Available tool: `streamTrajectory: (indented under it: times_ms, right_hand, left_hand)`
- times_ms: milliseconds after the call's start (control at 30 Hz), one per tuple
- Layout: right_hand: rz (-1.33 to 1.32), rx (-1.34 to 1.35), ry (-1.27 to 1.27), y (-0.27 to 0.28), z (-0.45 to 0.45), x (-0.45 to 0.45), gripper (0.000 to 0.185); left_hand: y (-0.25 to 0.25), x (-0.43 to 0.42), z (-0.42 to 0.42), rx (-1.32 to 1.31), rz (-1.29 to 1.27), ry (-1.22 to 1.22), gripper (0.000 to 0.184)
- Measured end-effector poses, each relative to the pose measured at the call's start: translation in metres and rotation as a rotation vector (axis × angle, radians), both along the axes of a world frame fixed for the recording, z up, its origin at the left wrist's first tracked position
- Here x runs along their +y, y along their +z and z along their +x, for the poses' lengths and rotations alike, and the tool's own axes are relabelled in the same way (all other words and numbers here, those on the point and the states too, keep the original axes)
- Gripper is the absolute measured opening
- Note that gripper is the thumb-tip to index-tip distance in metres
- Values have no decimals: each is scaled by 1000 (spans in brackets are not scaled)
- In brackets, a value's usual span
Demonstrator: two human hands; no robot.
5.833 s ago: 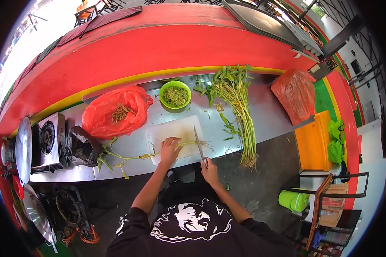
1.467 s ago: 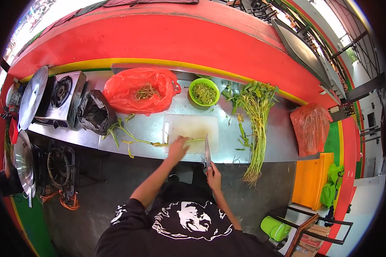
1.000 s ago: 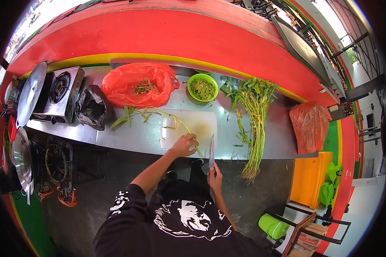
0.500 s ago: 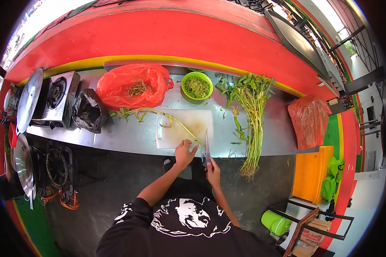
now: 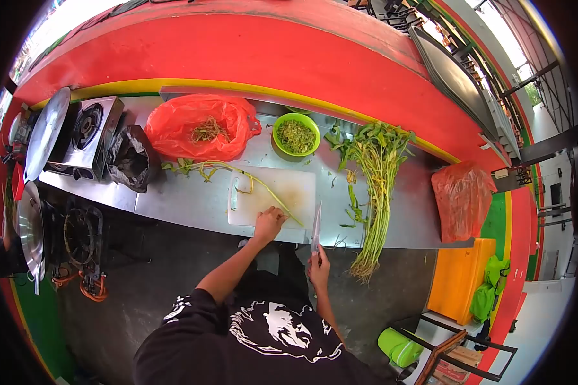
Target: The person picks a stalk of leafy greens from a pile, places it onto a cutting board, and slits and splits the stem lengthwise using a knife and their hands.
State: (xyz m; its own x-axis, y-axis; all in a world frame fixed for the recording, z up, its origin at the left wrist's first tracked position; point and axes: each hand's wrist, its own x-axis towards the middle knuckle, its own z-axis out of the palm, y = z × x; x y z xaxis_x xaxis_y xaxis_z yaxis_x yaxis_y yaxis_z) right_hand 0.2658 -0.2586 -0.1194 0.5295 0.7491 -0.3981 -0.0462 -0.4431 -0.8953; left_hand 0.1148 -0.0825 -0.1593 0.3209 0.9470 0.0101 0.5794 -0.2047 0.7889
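A long green vegetable stalk with leaves at its far left end lies slantwise over the white cutting board. My left hand is closed at the stalk's near part, its curled fingertips against it and partly hidden. In my right hand is a kitchen knife, blade pointing away from me, just right of the board and apart from the stalk. A green bowl of chopped greens stands beyond the board. To the right, a bundle of leafy stalks lies with its roots over the table's front edge.
An open red plastic bag holds root trimmings behind the board. Left of it are a black bag and a gas stove. Another red bag sits at the right end of the metal table.
My left hand has gone from spread fingers to curled fingers at the stalk. The knife remains in my right hand, slightly right of the board. The whole view has shifted a little.
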Motion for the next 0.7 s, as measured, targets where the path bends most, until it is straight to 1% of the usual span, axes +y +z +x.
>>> streamTrajectory:
  times_ms: [67,133,200,233,333,400,467,500,567,600,667,700]
  right_hand:
    - [-8,13,-26,0,1,-5,46]
    - [-14,9,-13,-2,3,-7,45]
    - [-25,10,-9,-3,4,-9,44]
    - [-23,13,2,-6,4,-9,44]
    - [-24,-5,32,-16,6,-11,44]
    - [12,41,37,-21,4,-8,44]
    - [0,53,31,-14,-2,-1,44]
    - [11,41,66,-16,-4,0,44]
    - [56,-3,131,-23,-4,1,45]
    - [62,-8,131,-22,-4,3,45]
    - [51,-27,166,-20,-8,4,44]
    - [54,-60,174,-20,-8,4,45]
  left_hand:
    - [-3,5,-13,-232,-59,15,20]
    - [6,12,-27,-209,-129,-23,20]
    - [13,25,-39,-315,-89,-59,18]
    - [14,36,-46,-308,-100,-70,16]
    - [28,84,-65,-325,19,66,9]
    - [65,118,-76,-280,70,213,8]
    - [37,170,-95,-556,208,274,10]
    - [50,183,-103,-560,218,263,10]
    - [82,194,-111,-345,293,424,15]
    - [84,195,-111,-351,298,423,15]
    - [83,187,-117,-142,316,427,18]
    - [68,177,-112,-139,308,414,19]
